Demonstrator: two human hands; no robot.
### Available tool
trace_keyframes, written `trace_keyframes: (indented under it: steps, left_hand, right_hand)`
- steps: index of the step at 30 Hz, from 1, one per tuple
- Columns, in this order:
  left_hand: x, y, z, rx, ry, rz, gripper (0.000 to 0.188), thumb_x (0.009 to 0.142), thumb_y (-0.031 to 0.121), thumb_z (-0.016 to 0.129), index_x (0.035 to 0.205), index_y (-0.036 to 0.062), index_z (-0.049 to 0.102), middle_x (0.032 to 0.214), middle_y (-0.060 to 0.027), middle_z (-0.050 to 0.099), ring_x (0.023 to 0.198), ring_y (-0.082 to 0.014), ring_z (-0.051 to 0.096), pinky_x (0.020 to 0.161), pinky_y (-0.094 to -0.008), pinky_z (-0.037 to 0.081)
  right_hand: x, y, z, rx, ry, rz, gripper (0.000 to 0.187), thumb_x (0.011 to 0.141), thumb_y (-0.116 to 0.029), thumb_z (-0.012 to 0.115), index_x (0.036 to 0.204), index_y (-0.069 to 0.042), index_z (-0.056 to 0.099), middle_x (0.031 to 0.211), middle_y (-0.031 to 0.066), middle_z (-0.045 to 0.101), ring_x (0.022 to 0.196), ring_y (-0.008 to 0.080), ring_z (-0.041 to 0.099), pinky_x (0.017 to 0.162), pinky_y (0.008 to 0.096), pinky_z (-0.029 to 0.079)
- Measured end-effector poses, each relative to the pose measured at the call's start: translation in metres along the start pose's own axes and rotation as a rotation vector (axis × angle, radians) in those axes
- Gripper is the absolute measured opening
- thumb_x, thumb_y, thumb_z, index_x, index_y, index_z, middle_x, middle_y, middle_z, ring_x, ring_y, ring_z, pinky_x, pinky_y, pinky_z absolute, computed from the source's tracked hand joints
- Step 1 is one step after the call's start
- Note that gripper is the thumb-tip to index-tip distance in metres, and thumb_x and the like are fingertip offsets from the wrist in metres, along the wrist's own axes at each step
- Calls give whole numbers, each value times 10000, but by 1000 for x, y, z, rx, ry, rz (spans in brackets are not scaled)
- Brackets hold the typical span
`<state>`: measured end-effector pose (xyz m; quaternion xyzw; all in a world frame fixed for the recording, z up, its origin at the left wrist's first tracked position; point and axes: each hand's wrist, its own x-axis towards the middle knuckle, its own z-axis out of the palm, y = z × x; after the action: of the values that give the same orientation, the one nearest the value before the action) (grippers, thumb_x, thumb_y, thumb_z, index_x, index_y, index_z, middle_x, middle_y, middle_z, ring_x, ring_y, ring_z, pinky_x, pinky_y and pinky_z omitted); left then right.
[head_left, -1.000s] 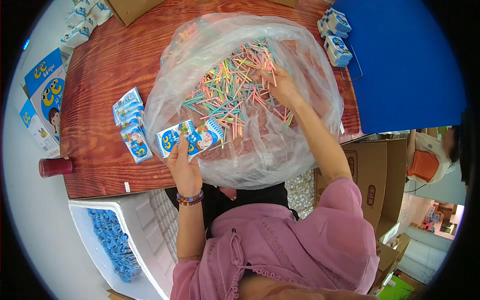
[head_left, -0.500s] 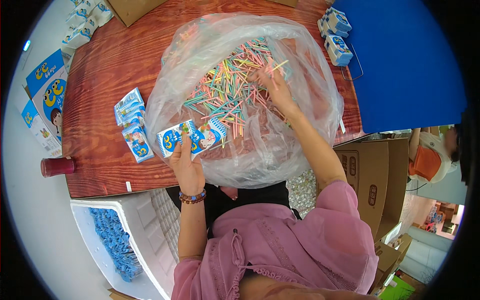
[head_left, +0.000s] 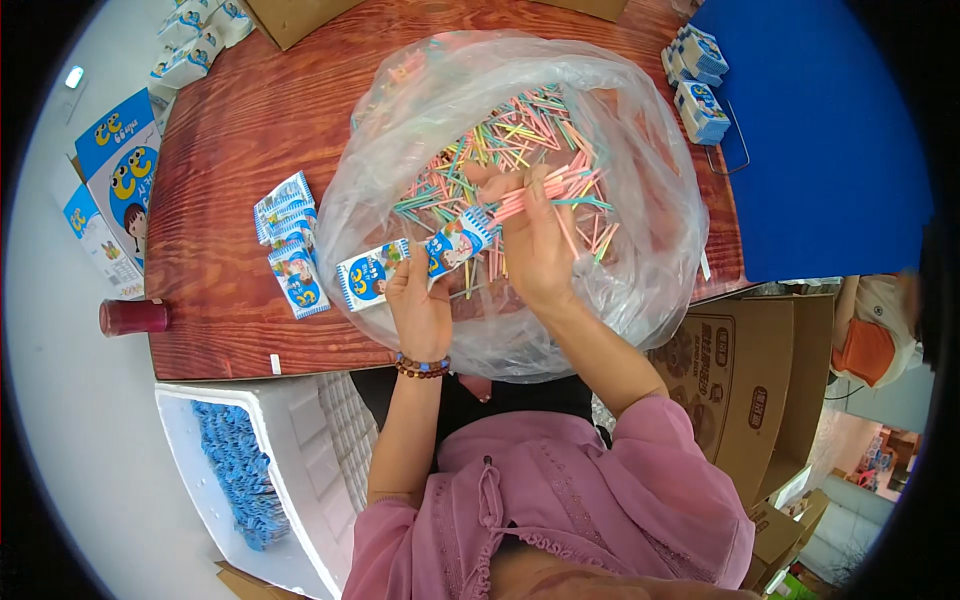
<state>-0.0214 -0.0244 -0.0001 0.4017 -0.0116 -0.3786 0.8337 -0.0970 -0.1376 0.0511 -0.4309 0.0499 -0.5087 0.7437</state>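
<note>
Right hand (head_left: 535,250) now in at the packets with a bunch of sticks (head_left: 568,186); half a second ago it was deeper in the bag, apart from them.
Left hand (head_left: 420,300) has kept its grip: fingers pinched on two blue-and-white packets, left packet (head_left: 366,277) and right packet (head_left: 460,243), both over the near-left part of the open plastic bag (head_left: 352,200). Right hand closed round pink and blue sticks, ends fanning out to the right, above the loose sticks (head_left: 520,130). Right packet's far end now meets its fingers; can't tell if they grip it or if any stick is inside. My read: picking up is done for this handful, sticks and packet now brought together. Packet pile (head_left: 298,280) on the table (head_left: 230,130), left of the bag, looks untouched.
</note>
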Motion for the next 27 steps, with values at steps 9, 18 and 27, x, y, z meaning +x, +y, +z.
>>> trace_keyframes:
  steps: [9,18,27]
  left_hand:
    - [-2,-2,-6,-104,-103,-1,195,991,191,527,994,27,633,984,-58,674,899,-159,653,760,-336,559]
    - [2,-6,-8,-98,-75,83,191,991,177,525,1010,25,638,990,-62,673,906,-159,651,828,-353,546]
    - [20,-13,-11,-166,-86,93,167,994,161,515,1039,44,626,1053,-58,662,945,-155,643,865,-355,537]
  right_hand:
    - [-16,15,5,-76,2,31,218,1023,-240,396,947,-51,471,959,157,640,1199,368,517,1070,520,293]
    - [-19,19,4,-299,-109,88,196,1002,-232,432,977,-53,510,1373,258,474,1416,342,242,1143,485,164]
    - [-6,16,-6,-143,-195,233,434,986,-198,430,1373,-2,442,1531,181,267,1435,248,216,1147,379,196]
